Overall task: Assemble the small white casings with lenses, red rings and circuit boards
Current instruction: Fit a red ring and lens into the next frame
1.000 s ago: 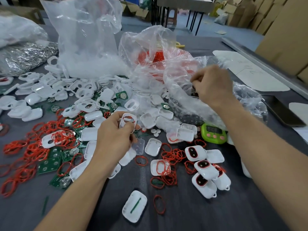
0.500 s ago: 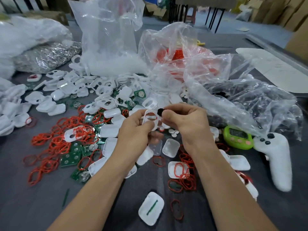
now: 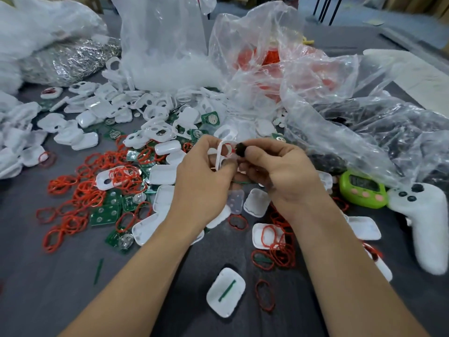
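Smooth, shiny plastic is seen on the small white casing [image 3: 220,155]. The little black round lens [image 3: 241,150] looks dull, and the thin red rubbery rings [image 3: 85,198] look matt. The clear crinkled plastic bags [image 3: 303,76] are glossy.

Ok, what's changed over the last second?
The right hand came out of the bag pinching a small black part and carried it left, up to the casing. The left hand kept gripping the casing in much the same spot.
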`<move>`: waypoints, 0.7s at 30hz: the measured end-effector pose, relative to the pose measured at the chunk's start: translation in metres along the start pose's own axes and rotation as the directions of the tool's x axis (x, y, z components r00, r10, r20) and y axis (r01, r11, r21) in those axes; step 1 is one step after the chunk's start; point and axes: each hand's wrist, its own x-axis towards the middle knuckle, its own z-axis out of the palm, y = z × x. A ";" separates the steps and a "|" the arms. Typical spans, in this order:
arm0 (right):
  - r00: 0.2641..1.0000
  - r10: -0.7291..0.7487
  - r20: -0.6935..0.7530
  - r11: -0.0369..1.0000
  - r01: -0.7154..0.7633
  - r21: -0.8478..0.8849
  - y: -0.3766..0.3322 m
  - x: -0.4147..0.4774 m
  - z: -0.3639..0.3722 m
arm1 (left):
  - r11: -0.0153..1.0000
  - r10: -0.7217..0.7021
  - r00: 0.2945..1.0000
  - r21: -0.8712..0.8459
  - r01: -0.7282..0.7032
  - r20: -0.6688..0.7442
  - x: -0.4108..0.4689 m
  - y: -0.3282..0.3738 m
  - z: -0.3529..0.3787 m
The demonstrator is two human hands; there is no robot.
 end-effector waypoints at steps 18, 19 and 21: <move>0.949 0.130 0.287 0.940 -0.210 0.270 -0.003 -0.002 -0.001 | 0.976 0.134 0.975 0.193 -0.099 -0.178 -0.006 0.011 0.002; 0.971 0.133 0.200 0.959 -0.177 0.220 -0.003 -0.002 0.001 | 0.973 0.121 0.978 0.215 -0.083 -0.171 -0.006 0.009 0.002; 0.992 0.117 0.036 0.985 -0.121 0.120 -0.003 -0.002 0.004 | 0.976 0.083 0.984 0.212 -0.049 -0.155 -0.004 0.007 0.001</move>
